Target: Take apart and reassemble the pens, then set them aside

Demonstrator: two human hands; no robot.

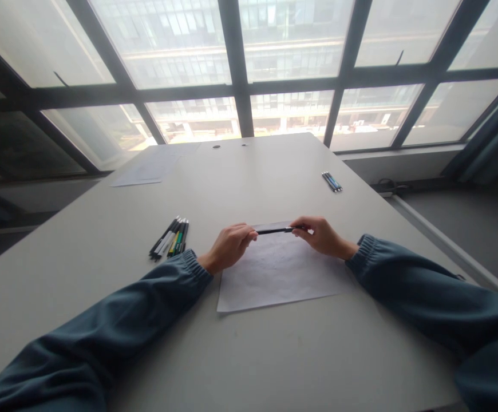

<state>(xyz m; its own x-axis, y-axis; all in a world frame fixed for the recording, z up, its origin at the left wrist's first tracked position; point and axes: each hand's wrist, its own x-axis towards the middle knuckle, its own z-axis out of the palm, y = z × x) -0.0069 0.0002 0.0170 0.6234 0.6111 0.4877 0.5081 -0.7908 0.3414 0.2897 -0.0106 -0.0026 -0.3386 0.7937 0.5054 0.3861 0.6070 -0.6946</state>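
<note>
A slim black pen [272,231] is held level between both hands, above the far part of a white sheet of paper [275,280]. My left hand [229,246] is closed, pinching the pen's left end. At the other end, my right hand [320,236] grips it between thumb and fingers, near a small pale section. Faint marks show on the sheet, which lies flat on the table in front of me. Just left of my left hand lies a bunch of several pens [170,239], mostly black, with white, yellow and green ones among them.
The long white table [249,360] reaches to a wall of windows [292,40]. Several thin pens [332,181] lie side by side near its right edge. More white paper [143,167] rests at the far left. Two small dark items, one a round disc [216,147], are at the back.
</note>
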